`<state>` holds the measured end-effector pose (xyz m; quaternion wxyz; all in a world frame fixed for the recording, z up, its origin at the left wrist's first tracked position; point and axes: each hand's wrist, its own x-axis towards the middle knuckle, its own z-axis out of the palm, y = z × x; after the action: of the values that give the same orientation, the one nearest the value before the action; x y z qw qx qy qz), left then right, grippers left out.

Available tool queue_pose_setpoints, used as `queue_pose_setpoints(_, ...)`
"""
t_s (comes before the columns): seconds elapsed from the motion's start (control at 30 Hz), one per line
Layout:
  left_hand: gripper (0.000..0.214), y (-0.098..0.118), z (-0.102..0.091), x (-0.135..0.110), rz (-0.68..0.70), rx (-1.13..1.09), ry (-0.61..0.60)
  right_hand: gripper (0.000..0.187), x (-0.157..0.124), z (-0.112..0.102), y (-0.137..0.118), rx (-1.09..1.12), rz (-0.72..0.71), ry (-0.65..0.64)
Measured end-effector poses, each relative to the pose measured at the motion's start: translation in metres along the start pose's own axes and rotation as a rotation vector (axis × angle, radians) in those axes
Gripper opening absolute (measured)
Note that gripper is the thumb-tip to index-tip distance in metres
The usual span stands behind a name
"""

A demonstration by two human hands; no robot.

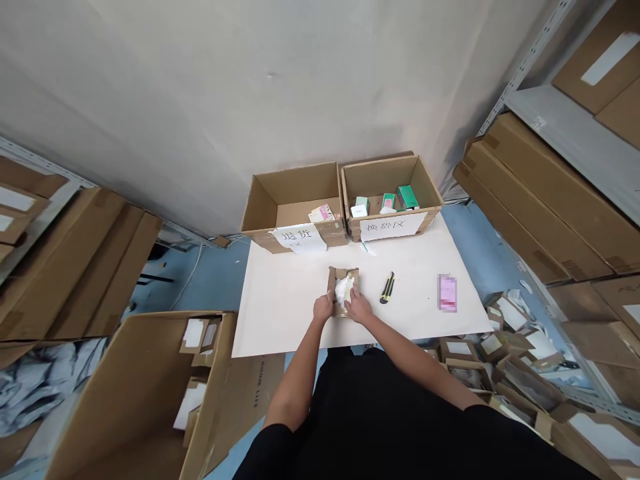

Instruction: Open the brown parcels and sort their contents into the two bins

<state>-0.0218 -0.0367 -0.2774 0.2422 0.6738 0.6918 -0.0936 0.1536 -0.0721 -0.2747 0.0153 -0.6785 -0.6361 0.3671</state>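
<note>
Atop the desk, near its front edge: cardboard packet, opened, white wrapping showing inside, held closely between left hand and right hand. Utility knife lies just right of the packet.

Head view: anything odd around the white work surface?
Two things stand out. Small opened cardboard cartons lie heaped loose on the floor at lower right, not shelved like the larger boxes. The pink packet on the white work surface is pixelated, so its print can't be read.
</note>
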Motion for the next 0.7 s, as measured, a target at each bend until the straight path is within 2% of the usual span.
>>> queue_pose_setpoints(0.17, 0.048, 0.008, 0.008, -0.006, 0.043, -0.114, -0.023, 0.075, 0.005, -0.002, -0.007, 0.002, 0.072, 0.074)
queue_pose_setpoints(0.27, 0.036, 0.012, 0.011, -0.008, 0.035, -0.171, -0.016, 0.090, 0.006, 0.000, -0.009, -0.036, 0.101, 0.120)
queue_pose_setpoints(0.37, 0.033, 0.012, 0.011, -0.007, 0.003, -0.215, -0.008, 0.100, 0.008, 0.003, -0.008, -0.005, 0.089, 0.134)
queue_pose_setpoints(0.57, 0.034, 0.010, 0.012, 0.000, -0.043, -0.269, -0.016, 0.104, 0.010, -0.003, 0.020, 0.346, -0.014, 0.183)
queue_pose_setpoints(0.7, 0.034, 0.005, 0.010, 0.004, -0.049, -0.299, -0.005, 0.097, 0.011, -0.008, 0.047, 0.569, 0.012, 0.179)
